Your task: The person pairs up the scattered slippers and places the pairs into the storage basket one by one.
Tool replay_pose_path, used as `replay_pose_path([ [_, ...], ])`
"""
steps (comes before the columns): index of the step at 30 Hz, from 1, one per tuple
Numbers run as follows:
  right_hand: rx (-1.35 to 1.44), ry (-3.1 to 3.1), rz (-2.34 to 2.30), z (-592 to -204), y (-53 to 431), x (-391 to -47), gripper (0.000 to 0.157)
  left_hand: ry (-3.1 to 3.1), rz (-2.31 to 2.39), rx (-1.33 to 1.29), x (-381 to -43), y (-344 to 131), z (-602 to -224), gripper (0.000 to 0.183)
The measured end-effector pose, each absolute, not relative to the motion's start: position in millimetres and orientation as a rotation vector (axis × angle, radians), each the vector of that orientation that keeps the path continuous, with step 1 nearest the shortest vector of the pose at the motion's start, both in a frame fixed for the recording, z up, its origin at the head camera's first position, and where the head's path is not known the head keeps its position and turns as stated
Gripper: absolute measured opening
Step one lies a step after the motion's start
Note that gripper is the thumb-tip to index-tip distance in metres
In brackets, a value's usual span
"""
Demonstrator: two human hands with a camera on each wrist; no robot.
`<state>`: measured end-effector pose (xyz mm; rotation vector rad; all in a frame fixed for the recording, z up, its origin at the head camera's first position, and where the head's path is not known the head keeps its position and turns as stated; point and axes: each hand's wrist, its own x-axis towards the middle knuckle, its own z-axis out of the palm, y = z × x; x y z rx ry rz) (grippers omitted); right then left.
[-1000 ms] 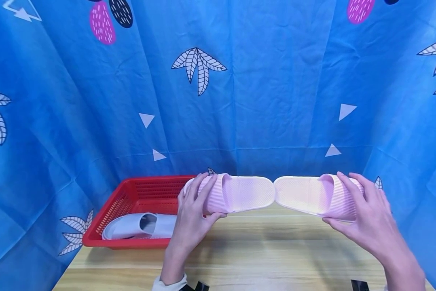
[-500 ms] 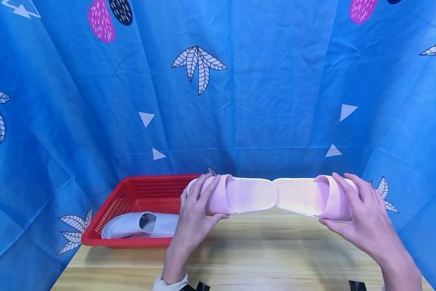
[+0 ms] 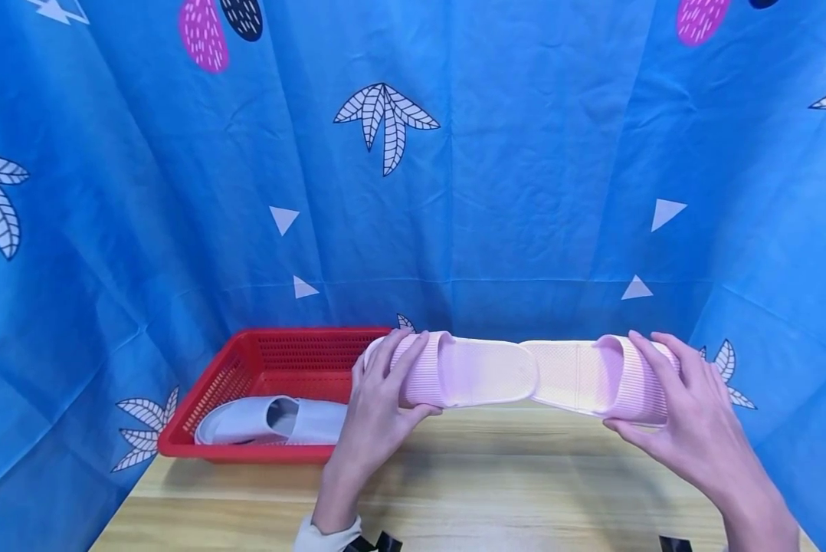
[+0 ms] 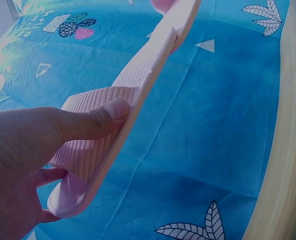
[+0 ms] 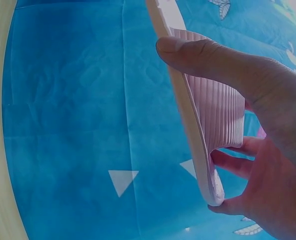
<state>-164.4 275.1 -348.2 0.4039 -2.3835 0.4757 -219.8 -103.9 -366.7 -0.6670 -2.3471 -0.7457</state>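
Note:
Two pink slippers with ribbed straps are held up above the table, heel to heel. My left hand (image 3: pixel 378 418) grips the left slipper (image 3: pixel 489 373) around its strap and toe end; in the left wrist view the thumb (image 4: pixel 116 109) presses on the ribbed strap. The right slipper (image 3: pixel 568 376) is gripped the same way by my right hand (image 3: pixel 692 418), its thumb (image 5: pixel 169 46) at the sole's edge in the right wrist view. The left slipper's heel overlaps the right one's in the head view. Both footbeds face the head camera.
A red plastic basket (image 3: pixel 247 454) stands on the left of the wooden table (image 3: pixel 509 491). Grey-white slippers (image 3: pixel 247 422) lie inside it, partly hidden behind my left hand. A blue patterned curtain (image 3: pixel 523 192) hangs behind and at both sides.
The two heels have gone from meeting edge to edge to overlapping, as the left slipper shifts slightly right and the right one slightly left. The head view has shifted a little.

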Motion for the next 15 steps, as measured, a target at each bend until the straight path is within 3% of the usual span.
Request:
replay_pose_path([
  [5,0.409,-2.379,0.482,-348.9,273.5,-164.8,0.106,-2.351,-0.736,-0.674,-219.6,-101.4,-366.8,0.108],
  [15,0.407,-2.408,0.458,-347.5,267.0,-165.3,0.121,-2.351,-0.724,-0.688,-218.8,-98.1,-367.6,0.106],
])
